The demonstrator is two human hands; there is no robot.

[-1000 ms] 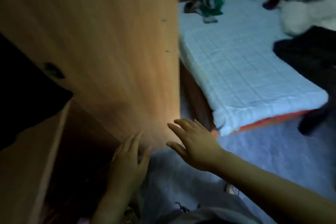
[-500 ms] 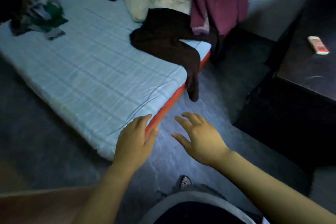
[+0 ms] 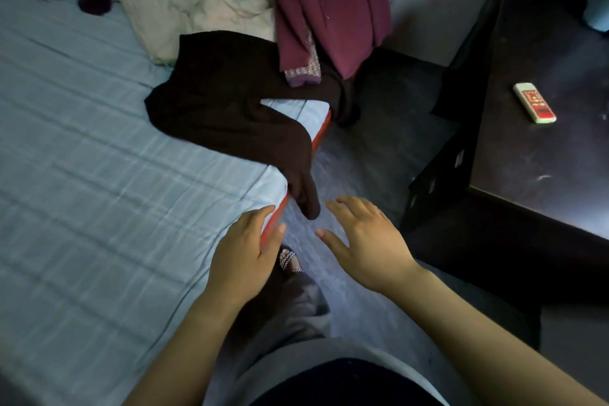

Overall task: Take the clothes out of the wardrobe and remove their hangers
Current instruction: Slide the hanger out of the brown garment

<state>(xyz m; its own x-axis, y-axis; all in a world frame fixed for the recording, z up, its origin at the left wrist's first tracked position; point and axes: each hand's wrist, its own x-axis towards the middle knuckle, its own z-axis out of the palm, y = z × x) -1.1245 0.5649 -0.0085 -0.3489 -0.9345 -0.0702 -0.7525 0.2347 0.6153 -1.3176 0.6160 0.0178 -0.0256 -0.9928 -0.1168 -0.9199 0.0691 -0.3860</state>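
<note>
A dark brown garment [image 3: 227, 109] lies on the corner of the bed, one sleeve hanging over the mattress edge. A maroon garment [image 3: 329, 6] lies behind it at the bed's far end, beside a cream quilt [image 3: 197, 6]. My left hand [image 3: 245, 257] hovers over the mattress edge, fingers apart, holding nothing. My right hand [image 3: 365, 244] hangs over the floor just right of the hanging sleeve, fingers spread, empty. No hanger and no wardrobe are in sight.
The bed [image 3: 99, 191] with a pale blue sheet and a red mattress side fills the left. A dark cabinet [image 3: 534, 109] stands at the right with a white and red remote [image 3: 534, 102] on top. Grey floor [image 3: 346, 148] runs between them. My sandalled foot [image 3: 290, 260] shows below.
The view has swung right from the wooden wardrobe door to the bed, then closer to the bed's corner. Both hands stay empty and spread in front of me.
</note>
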